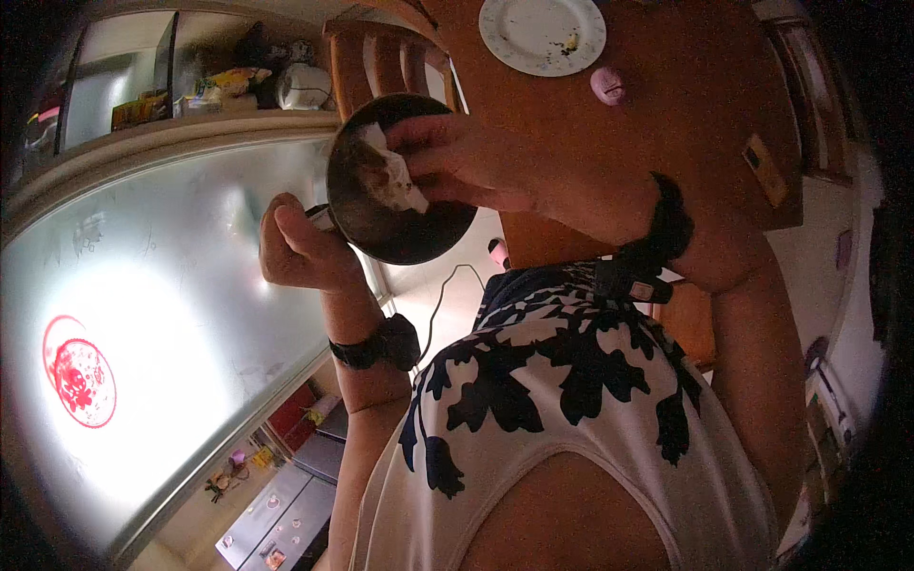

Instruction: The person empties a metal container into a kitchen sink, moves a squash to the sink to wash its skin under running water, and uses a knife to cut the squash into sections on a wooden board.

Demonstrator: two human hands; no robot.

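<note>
A small dark frying pan [405, 238] is held up in front of me, its round inside facing me. My left hand [303, 249] is closed around its short handle, at the pan's left side. Inside the pan, my right hand [471, 162] pinches a crumpled white paper tissue [407, 196] against the surface. Brown stains show on the tissue. The right fingertips are partly hidden by the tissue and the shade.
A brown wooden table [685, 133] lies beyond my right arm. It bears a white plate [514, 43] with food scraps, a pink round object [607, 86] and a flat phone-like object [764, 169]. A frosted glass panel [190, 219] is close on the left; a wooden chair [381, 62] stands behind the pan.
</note>
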